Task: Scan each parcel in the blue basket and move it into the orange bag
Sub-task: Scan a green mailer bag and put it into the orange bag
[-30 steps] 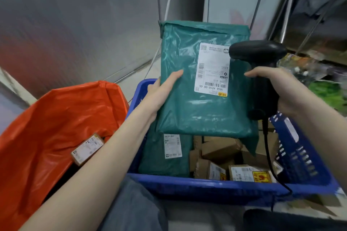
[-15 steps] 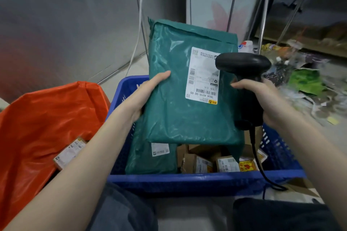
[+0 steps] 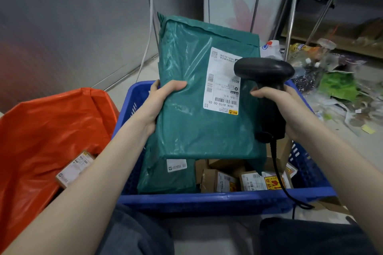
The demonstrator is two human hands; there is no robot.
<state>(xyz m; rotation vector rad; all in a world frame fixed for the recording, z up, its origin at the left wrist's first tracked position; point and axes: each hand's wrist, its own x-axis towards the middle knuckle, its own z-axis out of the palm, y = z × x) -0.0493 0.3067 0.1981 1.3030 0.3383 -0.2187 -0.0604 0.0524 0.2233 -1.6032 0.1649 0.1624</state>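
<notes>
Since the earlier frames the green mailer (image 3: pixel 199 97) has sunk a little toward the basket (image 3: pixel 207 199), and the left thumb, which lay flat on its face, now wraps over its left edge. The left hand (image 3: pixel 160 102) grasps the mailer by that edge, thumb on the front and fingers behind, and holds it upright above the basket's far half with the white label (image 3: pixel 221 84) facing the camera. The right hand (image 3: pixel 290 109) is clenched round the handle of the black scanner (image 3: pixel 264 72), whose head sits just in front of the label's right side; its cord (image 3: pixel 278 176) trails down over the basket's near rim.

Scanning looks to be the step in hand. Whether the code has been read cannot be told: no beam or light shows on the label.

In the basket lie a second green mailer (image 3: pixel 167 174) at the left wall and several small cartons (image 3: pixel 219 180) toward the near right corner. The orange bag (image 3: pixel 51 130) stands open just left of the basket, with one small carton (image 3: pixel 75 168) already in it, so most of the task seems still to come.

Next, once the read is confirmed, the left hand would need to swing the mailer leftward over the basket's left wall and drop it into the bag's mouth, while the scanner draws back to clear its path.
</notes>
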